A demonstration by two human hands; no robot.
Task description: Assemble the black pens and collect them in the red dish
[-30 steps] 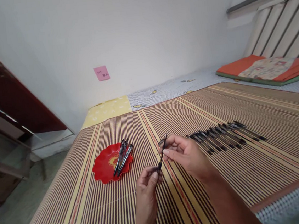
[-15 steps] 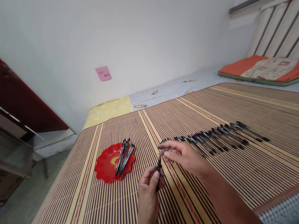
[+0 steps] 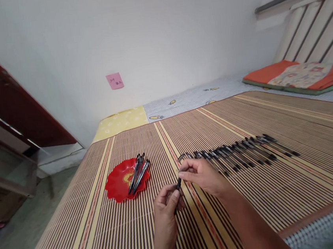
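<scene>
My left hand (image 3: 166, 203) is closed around a dark pen (image 3: 179, 182), held tilted above the striped mat (image 3: 136, 234). My right hand (image 3: 201, 175) pinches the pen's upper end between thumb and fingers, so the tip there is hidden. A long row of black pens (image 3: 237, 152) lies slantwise on the mat, just beyond and to the right of my right hand. On the left, a red wavy-edged plate (image 3: 115, 185) holds several pens (image 3: 140, 174).
Behind the mat are a yellow cloth (image 3: 121, 123), a patterned sheet (image 3: 178, 101) and the wall with a pink note (image 3: 114, 81). A folded orange pad (image 3: 288, 72) lies at the back right, by slatted rails (image 3: 314, 29). The bed's left side drops to the floor (image 3: 52, 196).
My right hand has come down and slightly inward, its fingers closing on the pen's upper end. The left hand has stayed nearly still with the pen.
</scene>
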